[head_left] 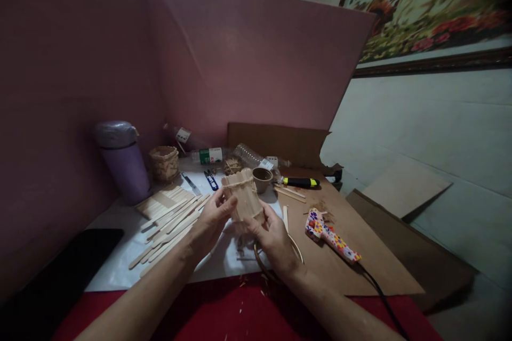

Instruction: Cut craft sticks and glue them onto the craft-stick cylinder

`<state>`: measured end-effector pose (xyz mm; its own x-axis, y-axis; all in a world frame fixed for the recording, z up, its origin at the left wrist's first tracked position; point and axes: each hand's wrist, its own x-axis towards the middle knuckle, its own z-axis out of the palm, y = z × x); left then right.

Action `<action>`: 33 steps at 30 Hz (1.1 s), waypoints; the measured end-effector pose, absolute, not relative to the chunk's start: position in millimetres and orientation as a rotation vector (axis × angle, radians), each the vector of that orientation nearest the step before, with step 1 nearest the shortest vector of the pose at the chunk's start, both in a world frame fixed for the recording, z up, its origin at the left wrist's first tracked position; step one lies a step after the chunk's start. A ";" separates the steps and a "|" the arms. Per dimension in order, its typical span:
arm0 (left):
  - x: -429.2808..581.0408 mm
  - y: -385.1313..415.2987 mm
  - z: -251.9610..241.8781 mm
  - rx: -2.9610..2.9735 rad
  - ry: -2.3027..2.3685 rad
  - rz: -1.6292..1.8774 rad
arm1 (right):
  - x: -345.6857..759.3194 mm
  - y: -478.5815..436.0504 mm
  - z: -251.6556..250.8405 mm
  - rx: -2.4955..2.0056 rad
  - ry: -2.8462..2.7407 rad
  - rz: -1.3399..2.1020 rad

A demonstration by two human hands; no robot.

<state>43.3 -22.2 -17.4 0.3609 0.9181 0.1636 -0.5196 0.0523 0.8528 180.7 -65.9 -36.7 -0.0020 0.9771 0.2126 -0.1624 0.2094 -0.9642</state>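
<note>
- Nearest the camera, two bare forearms (156, 287) reach in from 7 and 5 o'clock over a red cloth (216, 309).
- At the clock's centre, the stick cup (244, 202) is held up, tilted.
- At its 8 o'clock, the left hand (214, 214) grips it, fingers half curled round the side, thumb in front.
- At 5 o'clock, the right hand (276, 237) has its fingers bent, grasping the lower end.
- Flat sticks (170, 230) lie at 8, a woven basket (165, 165) at 10, a flowered glue gun (333, 237) at 4.
</note>
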 end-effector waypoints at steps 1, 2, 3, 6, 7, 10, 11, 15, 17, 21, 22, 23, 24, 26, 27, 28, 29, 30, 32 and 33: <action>43.8 -21.4 -18.1 1.005 0.501 1.156 | 181.2 -64.4 -38.1 -0.931 -1.178 1.146; 44.0 -20.2 -19.1 0.999 0.520 1.154 | 181.8 -62.6 -40.0 -0.929 -1.156 1.153; 43.9 -18.3 -20.5 0.985 0.551 1.164 | 182.4 -60.8 -42.2 -0.918 -1.131 1.162; 41.9 -10.9 -26.1 0.869 0.693 1.270 | 183.2 -57.0 -46.0 -0.824 -1.045 1.205; 40.9 -8.4 -28.2 0.820 0.741 1.314 | 183.2 -56.5 -45.7 -0.784 -1.014 1.222; 38.4 -3.8 -32.8 0.778 0.807 1.378 | 183.4 -56.7 -41.0 -0.707 -0.934 1.250; 38.0 -3.4 -33.5 0.802 0.813 1.384 | 183.8 -56.9 -39.1 -0.691 -0.916 1.251; 39.0 -5.3 -31.8 0.982 0.824 1.375 | 185.7 -57.0 -35.8 -0.612 -0.881 1.268; 40.1 -6.9 -29.9 1.043 0.810 1.356 | 186.3 -56.4 -36.7 -0.587 -0.865 1.284; 40.8 -9.0 -28.4 1.059 0.756 1.340 | 186.8 -54.6 -39.6 -0.593 -0.864 1.290; 40.7 -9.2 -28.6 1.054 0.750 1.341 | 186.8 -54.3 -40.1 -0.596 -0.868 1.285; 40.5 -9.2 -29.0 1.050 0.749 1.342 | 186.9 -53.9 -40.5 -0.600 -0.870 1.279; 40.5 -9.1 -29.4 1.050 0.752 1.345 | 186.9 -53.7 -40.7 -0.604 -0.871 1.273; 40.7 -8.8 -29.8 1.053 0.767 1.346 | 187.0 -53.5 -40.9 -0.615 -0.874 1.264; 41.0 -8.7 -29.7 1.051 0.780 1.345 | 186.9 -53.6 -40.9 -0.619 -0.878 1.263; 41.3 -8.6 -29.3 1.042 0.794 1.344 | 186.9 -53.6 -40.9 -0.621 -0.884 1.264; 41.7 -8.8 -28.7 1.028 0.807 1.343 | 186.9 -53.7 -40.9 -0.618 -0.889 1.266; 41.9 -9.1 -27.9 1.016 0.815 1.343 | 186.9 -53.9 -40.9 -0.609 -0.892 1.270; 41.7 -10.2 -25.8 1.008 0.816 1.352 | 187.3 -54.2 -40.8 -0.582 -0.886 1.296; 41.2 -10.9 -24.6 1.014 0.807 1.357 | 187.8 -54.4 -40.7 -0.566 -0.875 1.313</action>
<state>41.2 -10.9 -24.6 0.0791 0.9920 0.0987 -0.3873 -0.0606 0.9200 187.8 -54.4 -40.7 0.0205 0.9737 0.2267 -0.5840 0.1957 -0.7878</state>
